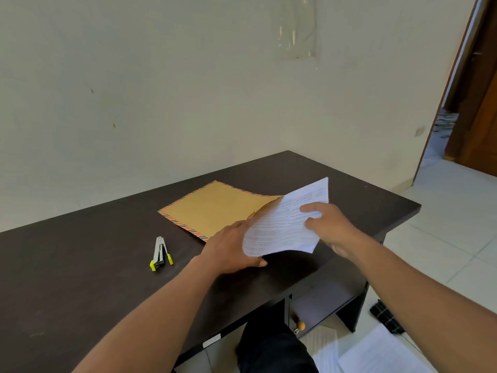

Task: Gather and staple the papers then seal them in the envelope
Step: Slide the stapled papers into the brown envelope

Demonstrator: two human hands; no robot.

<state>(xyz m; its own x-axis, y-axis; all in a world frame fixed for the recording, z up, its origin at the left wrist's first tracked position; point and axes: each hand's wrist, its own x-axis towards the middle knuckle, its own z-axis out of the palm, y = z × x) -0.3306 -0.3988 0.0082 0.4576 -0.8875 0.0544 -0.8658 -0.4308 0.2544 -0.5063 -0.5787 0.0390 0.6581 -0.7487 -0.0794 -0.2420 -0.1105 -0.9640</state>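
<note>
Pale walls back a dark desk (pixel 80 265) that runs from lower left toward the far right corner, with white floor tiles (pixel 443 224) to its right and a wooden door (pixel 481 103) standing open in the upper right.

Seen from the head camera, the right hand (pixel 326 224) grips the papers (pixel 285 222) at their right edge, thumb on top of the printed face and the other fingers curled beneath. The sheets are held above the desk, bowed, their far corner raised. The left hand (pixel 231 249) lies palm down with fingers extended and close together, resting at the near right corner of the envelope (pixel 215 208); its fingertips go under the papers' left edge, so whether they pinch the envelope's mouth cannot be told. The envelope is brown with a striped border and lies flat on the desk, its right end hidden by the papers.

A stapler (pixel 160 254) with yellow-green ends lies on the desk, well left of the left hand, untouched. Loose sheets (pixel 376 354) lie on the floor by the desk's open shelf.

Both forearms reach in from the bottom edge, bare, converging on the papers.
</note>
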